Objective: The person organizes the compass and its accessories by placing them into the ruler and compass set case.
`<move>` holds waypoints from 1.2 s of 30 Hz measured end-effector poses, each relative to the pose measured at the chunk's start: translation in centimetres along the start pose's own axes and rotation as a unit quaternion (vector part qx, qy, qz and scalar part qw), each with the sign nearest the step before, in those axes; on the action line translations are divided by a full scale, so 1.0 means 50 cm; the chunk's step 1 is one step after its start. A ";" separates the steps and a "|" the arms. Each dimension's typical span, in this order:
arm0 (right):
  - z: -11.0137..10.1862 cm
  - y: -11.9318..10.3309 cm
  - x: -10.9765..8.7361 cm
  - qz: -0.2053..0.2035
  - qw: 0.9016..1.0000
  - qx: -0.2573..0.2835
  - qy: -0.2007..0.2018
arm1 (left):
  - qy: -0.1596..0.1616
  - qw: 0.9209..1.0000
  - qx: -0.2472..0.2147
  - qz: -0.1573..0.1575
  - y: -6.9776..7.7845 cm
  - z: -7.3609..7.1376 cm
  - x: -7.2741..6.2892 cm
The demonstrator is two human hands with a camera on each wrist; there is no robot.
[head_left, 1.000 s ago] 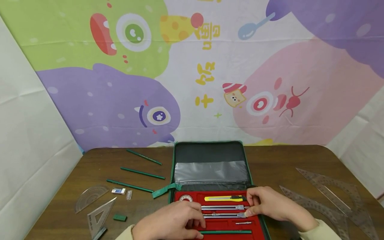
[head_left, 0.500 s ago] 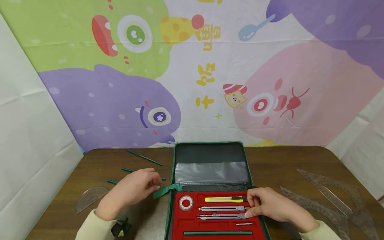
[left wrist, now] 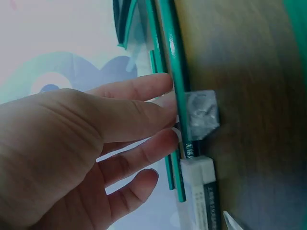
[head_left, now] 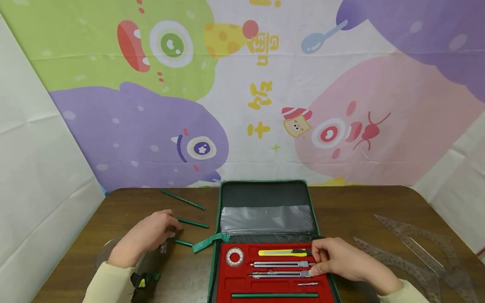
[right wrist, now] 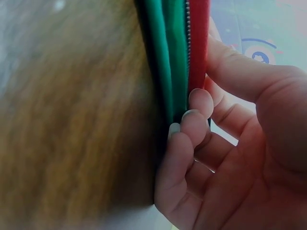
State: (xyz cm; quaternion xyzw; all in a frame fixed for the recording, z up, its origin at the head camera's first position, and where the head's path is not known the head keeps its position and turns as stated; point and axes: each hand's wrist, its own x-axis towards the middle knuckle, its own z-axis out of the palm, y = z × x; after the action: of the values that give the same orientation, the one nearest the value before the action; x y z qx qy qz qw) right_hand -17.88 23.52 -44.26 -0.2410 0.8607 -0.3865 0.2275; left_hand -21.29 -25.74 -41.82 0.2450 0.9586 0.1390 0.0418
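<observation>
My left hand (head_left: 149, 233) is over the left side of the table, fingers loosely bent. In the left wrist view its thumb and index fingertips are right beside the nearest green pencil (left wrist: 175, 52). Two more green pencils, a middle one (head_left: 195, 224) and a far one (head_left: 182, 199), lie behind. My right hand (head_left: 341, 259) grips the right edge of an open green zip case (head_left: 265, 193), thumb above and fingers curled at the zip side. The case's red tray (head_left: 235, 275) holds a yellow utility knife (head_left: 284, 253), two silver compasses and a green pencil (head_left: 274, 295).
A white eraser (left wrist: 194, 177) and a small clear piece (left wrist: 202, 112) lie near the left hand. A clear protractor (head_left: 107, 249) is partly behind the left arm. Two clear set squares, one outer (head_left: 428, 242) and one inner (head_left: 394, 254), lie right. A green strap (head_left: 206, 243) sticks out from the case.
My left hand has left the tray, uncovering its white ring and compass ends, and moved left to the loose pencils. The right hand stays at the case's edge.
</observation>
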 end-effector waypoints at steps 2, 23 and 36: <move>0.000 0.001 0.001 0.001 1.000 0.002 -0.001 | -0.002 1.000 -0.012 -0.005 -0.006 -0.003 -0.001; -0.008 0.011 0.005 -0.006 1.000 -0.001 -0.010 | -0.019 0.996 -0.082 0.027 -0.018 -0.002 -0.003; -0.003 0.055 0.011 -0.029 0.999 -0.013 -0.011 | -0.032 0.996 -0.072 0.036 -0.015 0.005 0.002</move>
State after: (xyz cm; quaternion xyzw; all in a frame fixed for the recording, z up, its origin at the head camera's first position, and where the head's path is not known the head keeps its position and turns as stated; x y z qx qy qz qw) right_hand -19.05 24.87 -46.44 -0.2728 0.8556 -0.3795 0.2224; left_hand -21.67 -26.27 -42.29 0.2798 0.9350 0.2008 0.0850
